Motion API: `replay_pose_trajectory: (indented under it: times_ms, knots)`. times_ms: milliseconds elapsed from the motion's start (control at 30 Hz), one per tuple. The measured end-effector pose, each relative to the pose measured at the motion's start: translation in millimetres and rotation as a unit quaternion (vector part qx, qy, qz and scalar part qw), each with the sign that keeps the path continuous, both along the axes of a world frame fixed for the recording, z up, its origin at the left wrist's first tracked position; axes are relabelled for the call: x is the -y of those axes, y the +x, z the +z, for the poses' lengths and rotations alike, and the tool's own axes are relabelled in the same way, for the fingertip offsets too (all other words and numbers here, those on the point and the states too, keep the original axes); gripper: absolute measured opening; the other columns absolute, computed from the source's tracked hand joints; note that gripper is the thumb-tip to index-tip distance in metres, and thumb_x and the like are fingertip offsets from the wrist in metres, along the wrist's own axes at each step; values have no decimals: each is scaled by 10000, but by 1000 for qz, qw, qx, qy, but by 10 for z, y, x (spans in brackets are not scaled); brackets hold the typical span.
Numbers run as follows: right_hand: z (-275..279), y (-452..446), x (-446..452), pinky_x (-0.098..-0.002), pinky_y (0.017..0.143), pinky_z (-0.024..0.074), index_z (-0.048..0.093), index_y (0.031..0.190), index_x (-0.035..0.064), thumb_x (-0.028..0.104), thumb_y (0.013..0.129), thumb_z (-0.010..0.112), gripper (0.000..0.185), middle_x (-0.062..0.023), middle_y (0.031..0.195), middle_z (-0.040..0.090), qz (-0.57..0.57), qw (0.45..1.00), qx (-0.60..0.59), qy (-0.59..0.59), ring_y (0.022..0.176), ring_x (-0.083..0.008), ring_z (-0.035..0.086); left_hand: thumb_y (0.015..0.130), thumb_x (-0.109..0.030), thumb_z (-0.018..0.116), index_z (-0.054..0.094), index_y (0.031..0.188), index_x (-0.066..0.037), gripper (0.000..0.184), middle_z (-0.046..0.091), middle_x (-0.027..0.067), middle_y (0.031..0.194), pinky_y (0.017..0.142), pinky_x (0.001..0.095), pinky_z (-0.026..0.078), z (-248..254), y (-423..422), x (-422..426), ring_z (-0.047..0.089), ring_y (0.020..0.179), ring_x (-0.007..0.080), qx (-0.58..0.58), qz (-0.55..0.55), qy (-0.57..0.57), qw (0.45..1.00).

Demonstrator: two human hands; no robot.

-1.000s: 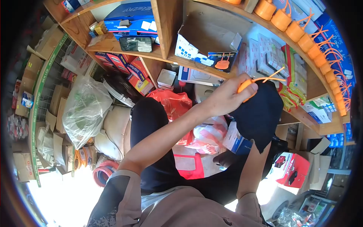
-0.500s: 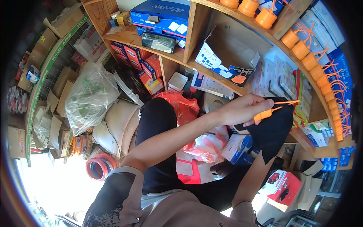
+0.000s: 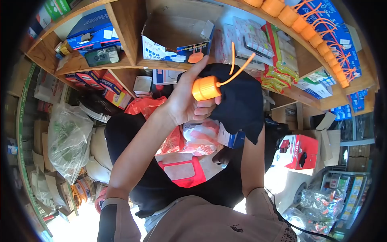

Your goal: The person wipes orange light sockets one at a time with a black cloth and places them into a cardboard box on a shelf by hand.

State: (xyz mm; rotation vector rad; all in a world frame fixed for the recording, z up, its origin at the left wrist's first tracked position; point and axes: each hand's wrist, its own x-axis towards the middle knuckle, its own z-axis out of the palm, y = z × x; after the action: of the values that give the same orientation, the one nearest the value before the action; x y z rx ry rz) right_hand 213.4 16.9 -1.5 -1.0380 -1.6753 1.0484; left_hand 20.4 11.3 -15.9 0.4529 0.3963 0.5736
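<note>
"Holding something?"

"Yes, my left grip (image 3: 183,101) is closed around an orange fitting (image 3: 205,89), fingers curled below it and thumb stretched up alongside. It's up in front of me, with two orange wires (image 3: 242,68) out of one end, pointing to the upper right."

"And your right grip?"

"I can't tell. A black cloth (image 3: 242,101) covers it, just behind the fitting; only my forearm (image 3: 254,169) shows below."

"What else is near?"

"Lower down, red bags (image 3: 147,105) and a blue-and-white box (image 3: 231,136). Ahead, a wooden shelf (image 3: 157,64) carries an open carton (image 3: 177,30), with white packs (image 3: 252,42) to its right."

"Farther out?"

"More fittings (image 3: 309,32) line an upper edge on the right, wires sticking out. A clear bag (image 3: 70,137) is off to my left, a red box (image 3: 309,146) to my right."
</note>
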Motion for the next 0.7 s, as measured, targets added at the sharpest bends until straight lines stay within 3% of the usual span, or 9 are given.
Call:
replay_pose_trajectory:
  times_ms: [100, 200, 300, 333, 400, 433, 600, 667, 700]
  knots:
    - [-4, -49, -90, -324, 651, 530, 681, 1021, -2, 158, 950, 636, 181, -117, 852, 707, 41, 999, -10, -12, 697, -175, 666, 903, -865, 332, 644, 724, -15, 923, 368, -35, 452, 351, 249, 288, 43, 66, 44, 368, 337, 123, -42, 72, 0, 997]
    - [-21, -143, 24, -324, 651, 530, 679, 1016, -2, 158, 950, 636, 178, -118, 847, 705, 94, 995, -29, -32, 697, -177, 666, 936, -827, 337, 654, 874, -28, 862, 454, -4, 555, 391, 255, 318, -16, 62, 60, 443, 421, 120, -18, 63, 53, 996]
    - [-35, -206, -14, -325, 650, 530, 677, 1011, -1, 157, 951, 636, 174, -118, 842, 704, 106, 993, -27, -39, 696, -178, 666, 994, -662, 489, 613, 1008, -62, 613, 522, 6, 644, 441, 246, 379, 28, 55, 60, 503, 480, 102, -133, 96, 200, 966]
    - [-49, -172, 17, -325, 650, 530, 677, 1010, -1, 156, 951, 636, 173, -118, 840, 704, 101, 994, -23, -39, 696, -179, 667, 994, -662, 489, 613, 1008, -62, 613, 522, 6, 644, 441, 246, 379, 37, 57, 59, 503, 480, 102, -131, 94, 203, 966]
    - [-54, -118, -90, -325, 650, 531, 675, 1007, -1, 156, 951, 636, 171, -118, 837, 703, 90, 995, -16, -37, 696, -179, 667, 1002, -570, 574, 624, 1024, -55, 517, 525, -11, 647, 469, 241, 397, 76, 63, 76, 501, 506, 72, -261, 138, 339, 893]
    - [-63, -102, -97, -325, 650, 531, 675, 1005, -1, 155, 951, 635, 170, -118, 835, 702, 86, 996, -12, -37, 696, -180, 667, 1000, -535, 608, 634, 1043, -51, 486, 520, -27, 642, 493, 237, 408, 71, 87, 80, 500, 525, 54, -259, 159, 377, 875]
    - [-84, 238, -192, -326, 650, 531, 672, 997, 0, 154, 951, 635, 165, -119, 827, 700, 150, 988, 29, -30, 695, -182, 668, 997, -599, 568, 635, 983, -47, 556, 508, -10, 607, 511, 247, 425, 42, -34, 68, 531, 527, 79, -204, 67, 354, 910]
    - [-9, 329, -567, -326, 650, 531, 671, 994, 0, 153, 952, 635, 163, -119, 824, 699, 191, 980, 56, -24, 695, -183, 668, 1022, -568, 543, 610, 847, -55, 546, 509, 0, 604, 448, 271, 392, -4, -26, 72, 508, 482, 86, -197, 114, 358, 906]
    - [-14, 387, -540, -326, 650, 531, 670, 992, 0, 153, 952, 635, 162, -119, 822, 699, 208, 976, 66, -22, 695, -183, 668, 1025, -563, 536, 587, 876, -49, 538, 545, 16, 645, 444, 276, 421, 29, -28, 83, 539, 483, 101, -185, 144, 351, 906]
